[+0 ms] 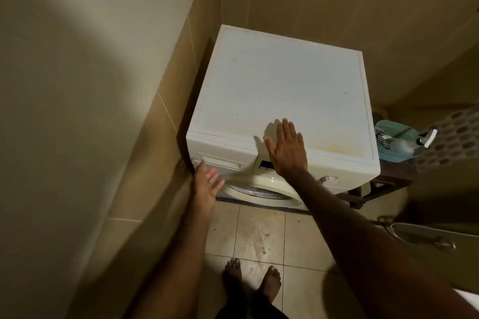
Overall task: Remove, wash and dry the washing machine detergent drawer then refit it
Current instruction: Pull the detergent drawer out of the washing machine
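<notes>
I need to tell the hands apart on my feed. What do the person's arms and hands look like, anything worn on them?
Both arms are bare as far as the view shows: no sleeves or gloves. The left hand and right hand show no rings, and neither wrist has a watch or band. No markings visible. The feet are bare too.

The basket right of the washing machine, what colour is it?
Light teal, seen in the head view: the basket beside the machine.
</notes>
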Demonstrator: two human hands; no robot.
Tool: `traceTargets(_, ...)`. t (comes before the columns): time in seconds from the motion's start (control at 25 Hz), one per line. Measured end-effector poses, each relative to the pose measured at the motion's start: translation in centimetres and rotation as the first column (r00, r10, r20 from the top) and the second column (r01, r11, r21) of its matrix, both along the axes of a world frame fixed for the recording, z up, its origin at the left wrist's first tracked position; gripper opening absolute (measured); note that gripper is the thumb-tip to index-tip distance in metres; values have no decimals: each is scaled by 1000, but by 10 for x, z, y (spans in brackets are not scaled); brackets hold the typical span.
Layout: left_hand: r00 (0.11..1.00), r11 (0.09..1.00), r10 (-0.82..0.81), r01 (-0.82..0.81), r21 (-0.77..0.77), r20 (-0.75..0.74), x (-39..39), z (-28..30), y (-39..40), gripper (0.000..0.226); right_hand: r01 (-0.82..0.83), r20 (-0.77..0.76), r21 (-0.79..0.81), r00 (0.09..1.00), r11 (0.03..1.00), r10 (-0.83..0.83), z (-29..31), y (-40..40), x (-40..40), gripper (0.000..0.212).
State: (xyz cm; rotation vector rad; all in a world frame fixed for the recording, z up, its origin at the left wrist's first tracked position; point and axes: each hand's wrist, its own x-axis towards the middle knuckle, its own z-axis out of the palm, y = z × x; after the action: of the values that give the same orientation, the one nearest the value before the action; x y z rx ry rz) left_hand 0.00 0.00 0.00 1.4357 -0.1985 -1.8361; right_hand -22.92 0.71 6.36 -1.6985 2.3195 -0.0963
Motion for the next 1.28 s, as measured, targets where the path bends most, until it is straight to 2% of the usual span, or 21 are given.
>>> traceTargets(0.12,979,996,61,-48,74,-194,-3,-11,-2,72,-39,4,31,999,999,39,-10,-10,-4,70)
traceTargets(0.24,961,991,118,-98,94,-250,-8,-15,-14,70,-150,-30,67,988,986,153,-18,-11,-8,63)
traceTargets(0.4,942,991,124,-102,86,-312,-15,-23,-29,67,-208,-67,103,974,973,215,-26,-8,-14,61)
traceTargets(0.52,945,994,111,-103,43,-307,-21,-23,-35,62,-230,-57,131,969,964,239,-27,-9,-16,61)
traceTargets(0.92,948,994,88,-103,-34,-305,-25,-38,-39,95,-232,-70,130,968,964,243,-36,-12,-22,62)
traceTargets(1.28,924,988,29,-85,-131,-382,-18,-46,-25,78,-244,-48,99,967,965,250,-43,-16,-27,62)
